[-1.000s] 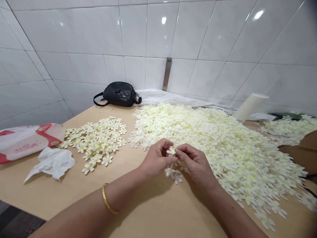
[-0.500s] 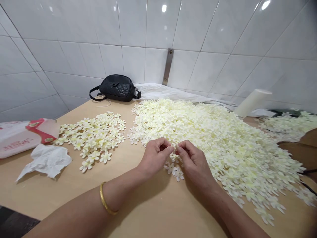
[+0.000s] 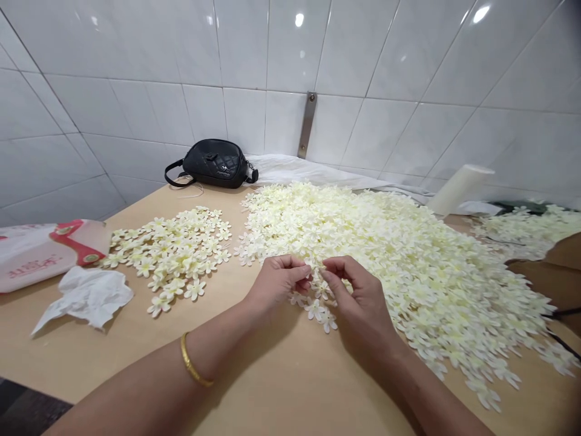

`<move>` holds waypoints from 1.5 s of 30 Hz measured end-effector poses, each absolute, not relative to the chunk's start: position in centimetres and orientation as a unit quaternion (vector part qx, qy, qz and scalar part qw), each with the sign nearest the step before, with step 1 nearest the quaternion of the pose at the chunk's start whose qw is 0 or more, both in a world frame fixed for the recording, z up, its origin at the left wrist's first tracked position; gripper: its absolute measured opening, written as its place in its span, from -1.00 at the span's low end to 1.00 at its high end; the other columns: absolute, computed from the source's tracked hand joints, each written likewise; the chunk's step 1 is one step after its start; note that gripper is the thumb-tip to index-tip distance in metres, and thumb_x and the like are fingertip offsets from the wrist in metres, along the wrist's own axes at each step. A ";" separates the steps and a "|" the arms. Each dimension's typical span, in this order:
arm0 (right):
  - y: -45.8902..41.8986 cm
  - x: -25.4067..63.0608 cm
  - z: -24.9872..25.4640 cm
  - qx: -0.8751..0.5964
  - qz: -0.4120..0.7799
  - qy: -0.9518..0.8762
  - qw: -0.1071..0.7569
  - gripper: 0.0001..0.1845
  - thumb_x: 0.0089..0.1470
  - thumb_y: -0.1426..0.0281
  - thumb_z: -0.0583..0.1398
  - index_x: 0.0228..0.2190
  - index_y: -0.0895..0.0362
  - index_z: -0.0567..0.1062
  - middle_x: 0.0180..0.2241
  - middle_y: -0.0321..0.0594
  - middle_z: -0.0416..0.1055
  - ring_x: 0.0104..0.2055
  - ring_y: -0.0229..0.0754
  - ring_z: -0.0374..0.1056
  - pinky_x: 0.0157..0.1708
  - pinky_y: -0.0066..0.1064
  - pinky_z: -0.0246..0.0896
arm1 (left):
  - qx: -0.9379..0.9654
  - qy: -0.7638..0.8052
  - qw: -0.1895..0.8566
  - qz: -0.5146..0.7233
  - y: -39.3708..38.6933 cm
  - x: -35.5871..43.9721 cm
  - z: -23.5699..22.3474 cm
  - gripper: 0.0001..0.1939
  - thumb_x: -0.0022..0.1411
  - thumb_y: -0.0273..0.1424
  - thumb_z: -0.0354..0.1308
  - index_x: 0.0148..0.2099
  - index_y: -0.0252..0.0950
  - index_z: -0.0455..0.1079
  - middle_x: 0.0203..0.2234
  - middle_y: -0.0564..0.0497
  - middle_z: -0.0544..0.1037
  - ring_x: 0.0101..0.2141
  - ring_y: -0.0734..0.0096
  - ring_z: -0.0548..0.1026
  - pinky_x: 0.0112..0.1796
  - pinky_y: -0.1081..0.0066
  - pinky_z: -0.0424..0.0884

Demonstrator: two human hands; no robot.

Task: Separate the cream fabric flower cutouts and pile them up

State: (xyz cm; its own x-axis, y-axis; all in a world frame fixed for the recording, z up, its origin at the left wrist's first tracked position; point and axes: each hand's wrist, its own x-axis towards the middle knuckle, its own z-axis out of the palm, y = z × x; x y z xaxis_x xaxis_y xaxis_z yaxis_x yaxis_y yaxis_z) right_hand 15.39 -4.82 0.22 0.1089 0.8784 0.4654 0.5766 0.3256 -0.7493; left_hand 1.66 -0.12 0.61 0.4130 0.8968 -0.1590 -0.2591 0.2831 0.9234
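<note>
At the near edge of a big heap of pale yellow-white artificial flowers (image 3: 354, 224), both hands are raised a little above the table. My left hand (image 3: 276, 284), with a gold bangle (image 3: 189, 363) on its forearm, has thumb and forefinger pinched together. What lies in that pinch is too small to make out. My right hand (image 3: 358, 297) faces it, a small gap away, its thumb and forefinger also pinched; their content blends into the blossoms behind. Below the fingertips some loose flowers (image 3: 314, 309) rest on the wood-coloured table (image 3: 281, 387).
A smaller group of flowers (image 3: 181, 251) spreads to the left. Beside it are a crumpled tissue (image 3: 88, 297) and a pink-and-white packet (image 3: 40, 254). A black bag (image 3: 215, 163) stands against the tiled wall. A white roll (image 3: 460, 189) leans at the back right, near brown material (image 3: 549, 272).
My hands have drawn slightly apart, the left one shifting left, so a gap shows between the fingertips. More loose flowers show beneath the left hand. The view has tilted a little.
</note>
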 end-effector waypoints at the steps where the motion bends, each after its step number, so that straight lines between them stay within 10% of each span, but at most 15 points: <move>1: -4.9 15.3 0.1 -0.549 0.130 -0.671 0.480 -0.88 0.04 0.40 0.09 -0.34 0.13 0.39 -0.43 -0.26 0.35 -0.38 -0.25 0.28 -0.37 -0.43 0.19 | 0.447 0.367 0.707 0.408 -0.1 1.7 0.6 -0.84 -0.11 -0.41 0.24 -0.55 -0.40 0.34 -0.69 0.03 0.39 -0.63 0.58 0.33 -0.48 0.48 0.27; 45: -5.3 15.3 0.2 -0.551 0.176 -0.680 0.450 -0.76 0.08 0.40 0.04 -0.40 0.13 0.52 -0.49 -0.24 0.42 -0.45 -0.24 0.33 -0.44 -0.45 0.23 | 0.508 0.348 0.690 0.381 -1.1 1.6 1.3 -0.88 -0.07 -0.41 0.19 -0.47 -0.40 0.42 -0.61 -0.04 0.47 -0.55 0.46 0.42 -0.40 0.41 0.35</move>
